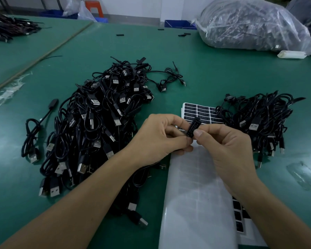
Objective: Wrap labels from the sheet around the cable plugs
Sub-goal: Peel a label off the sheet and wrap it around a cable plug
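Two hands meet over the green surface. The left hand and the right hand both hold one small black plug. The fingers of the left hand are curled and pinch the low end of the plug. The right thumb and first finger pinch its side. A black label with tiny white words is on the plug. The plug is up in the air, just above the label sheet, which lies flat on the surface. Rows of black labels show at the far end of the sheet. A big pile of black cables lies to the left of the hands. A smaller pile of cables lies to the right and touches the sheet. Far back on the right is a big clear bag full of dark things.
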Demonstrator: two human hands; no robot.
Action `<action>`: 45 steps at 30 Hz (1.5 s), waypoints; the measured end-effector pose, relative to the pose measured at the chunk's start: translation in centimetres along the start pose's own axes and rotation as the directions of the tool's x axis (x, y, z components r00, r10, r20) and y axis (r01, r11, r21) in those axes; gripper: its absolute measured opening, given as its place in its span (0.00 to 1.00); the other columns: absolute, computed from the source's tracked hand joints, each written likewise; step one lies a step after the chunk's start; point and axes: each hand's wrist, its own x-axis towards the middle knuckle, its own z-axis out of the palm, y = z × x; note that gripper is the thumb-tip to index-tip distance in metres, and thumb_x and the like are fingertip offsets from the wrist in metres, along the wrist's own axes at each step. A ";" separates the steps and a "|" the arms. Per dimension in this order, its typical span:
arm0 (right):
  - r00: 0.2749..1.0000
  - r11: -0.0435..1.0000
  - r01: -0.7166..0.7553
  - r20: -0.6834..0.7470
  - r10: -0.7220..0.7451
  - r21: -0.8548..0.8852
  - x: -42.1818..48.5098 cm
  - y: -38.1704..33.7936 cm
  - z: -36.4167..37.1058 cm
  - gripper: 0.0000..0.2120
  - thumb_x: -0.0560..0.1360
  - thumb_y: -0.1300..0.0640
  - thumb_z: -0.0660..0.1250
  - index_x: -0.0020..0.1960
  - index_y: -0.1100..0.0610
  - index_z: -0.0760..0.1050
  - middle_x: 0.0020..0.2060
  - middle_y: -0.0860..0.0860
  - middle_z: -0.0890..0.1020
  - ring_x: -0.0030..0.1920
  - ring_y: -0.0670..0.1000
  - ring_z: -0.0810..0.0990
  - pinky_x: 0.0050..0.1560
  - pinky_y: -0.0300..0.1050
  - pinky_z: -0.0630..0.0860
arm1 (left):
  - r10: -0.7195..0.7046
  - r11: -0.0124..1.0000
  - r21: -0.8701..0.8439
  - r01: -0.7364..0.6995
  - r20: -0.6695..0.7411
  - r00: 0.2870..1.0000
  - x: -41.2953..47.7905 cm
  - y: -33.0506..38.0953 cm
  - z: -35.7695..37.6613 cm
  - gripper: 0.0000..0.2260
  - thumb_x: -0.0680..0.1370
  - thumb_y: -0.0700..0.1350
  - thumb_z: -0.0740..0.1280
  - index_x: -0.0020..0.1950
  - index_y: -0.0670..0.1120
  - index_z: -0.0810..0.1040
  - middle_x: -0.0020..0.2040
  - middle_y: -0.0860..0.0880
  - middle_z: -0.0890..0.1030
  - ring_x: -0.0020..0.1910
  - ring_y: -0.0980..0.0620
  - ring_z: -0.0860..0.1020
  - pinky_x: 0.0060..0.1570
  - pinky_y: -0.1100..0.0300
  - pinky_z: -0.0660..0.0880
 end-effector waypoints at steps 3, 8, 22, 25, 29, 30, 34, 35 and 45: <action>1.000 1.000 0.000 -0.012 0.000 -0.003 -0.1 0.1 -0.1 0.13 0.75 0.62 0.73 0.37 0.46 0.85 0.34 0.47 0.85 0.34 0.42 0.81 0.38 0.32 0.77 | -0.007 1.000 0.005 0.007 0.007 1.000 0.0 0.0 0.0 0.08 0.75 0.32 0.73 0.50 0.42 0.80 0.37 0.43 0.86 0.39 0.47 0.86 0.40 0.59 0.83; 1.000 1.000 0.001 -0.018 0.000 0.012 -0.1 0.2 -0.1 0.13 0.75 0.63 0.73 0.37 0.47 0.85 0.34 0.46 0.85 0.33 0.41 0.81 0.36 0.31 0.76 | -0.027 1.000 -0.008 0.027 0.012 1.000 0.0 0.1 0.1 0.08 0.75 0.32 0.73 0.51 0.41 0.79 0.38 0.42 0.86 0.39 0.48 0.86 0.39 0.59 0.83; 0.999 0.999 0.032 -0.026 -0.031 0.011 -0.2 0.4 0.0 0.11 0.74 0.65 0.73 0.38 0.50 0.83 0.32 0.45 0.85 0.31 0.38 0.80 0.34 0.30 0.75 | -0.039 0.999 -0.029 0.040 0.037 0.999 0.0 0.2 0.2 0.08 0.75 0.30 0.72 0.50 0.40 0.77 0.36 0.42 0.85 0.37 0.50 0.86 0.36 0.62 0.81; 0.999 0.999 0.036 -0.023 -0.035 0.004 -0.2 0.4 0.0 0.12 0.74 0.65 0.73 0.38 0.50 0.83 0.31 0.45 0.85 0.31 0.38 0.80 0.34 0.29 0.75 | -0.041 0.998 -0.040 0.043 0.037 0.998 0.0 0.2 0.3 0.08 0.75 0.29 0.72 0.50 0.38 0.77 0.36 0.42 0.85 0.36 0.50 0.86 0.36 0.62 0.81; 0.999 0.999 0.040 -0.032 -0.040 0.004 -0.2 0.4 0.0 0.12 0.74 0.65 0.73 0.38 0.49 0.83 0.32 0.45 0.85 0.31 0.38 0.81 0.34 0.29 0.75 | -0.031 0.999 -0.009 0.031 0.030 0.999 -0.1 0.3 0.3 0.09 0.75 0.29 0.72 0.52 0.36 0.77 0.33 0.47 0.85 0.33 0.55 0.84 0.35 0.67 0.78; 0.999 0.999 0.041 -0.034 -0.041 0.004 -0.2 0.5 0.1 0.12 0.74 0.65 0.73 0.38 0.49 0.83 0.32 0.45 0.85 0.31 0.38 0.81 0.34 0.29 0.75 | -0.030 1.000 -0.008 0.030 0.030 0.999 -0.1 0.4 0.3 0.09 0.75 0.29 0.72 0.52 0.36 0.77 0.33 0.47 0.84 0.32 0.56 0.84 0.34 0.68 0.78; 0.998 0.999 0.050 -0.031 -0.050 -0.010 -0.1 0.5 0.1 0.12 0.74 0.66 0.73 0.38 0.50 0.83 0.32 0.44 0.85 0.31 0.38 0.81 0.33 0.29 0.75 | -0.031 0.999 -0.016 0.032 0.029 0.999 0.0 0.3 0.3 0.09 0.75 0.28 0.71 0.52 0.35 0.77 0.34 0.45 0.85 0.33 0.55 0.84 0.35 0.67 0.78; 0.998 0.998 0.054 -0.028 -0.054 -0.012 -0.1 0.5 0.0 0.12 0.74 0.66 0.73 0.38 0.50 0.83 0.31 0.44 0.85 0.31 0.38 0.81 0.33 0.29 0.75 | -0.033 0.999 -0.022 0.033 0.029 0.999 0.0 0.3 0.3 0.08 0.75 0.29 0.71 0.53 0.34 0.77 0.34 0.45 0.85 0.34 0.54 0.84 0.35 0.67 0.78; 0.998 0.999 0.048 -0.031 -0.048 0.011 -0.2 0.4 0.1 0.10 0.74 0.67 0.72 0.40 0.53 0.82 0.32 0.45 0.85 0.31 0.40 0.83 0.34 0.29 0.76 | -0.039 0.996 -0.083 0.044 0.059 0.998 0.2 0.1 0.2 0.02 0.80 0.31 0.67 0.49 0.36 0.77 0.31 0.50 0.83 0.30 0.57 0.82 0.33 0.67 0.78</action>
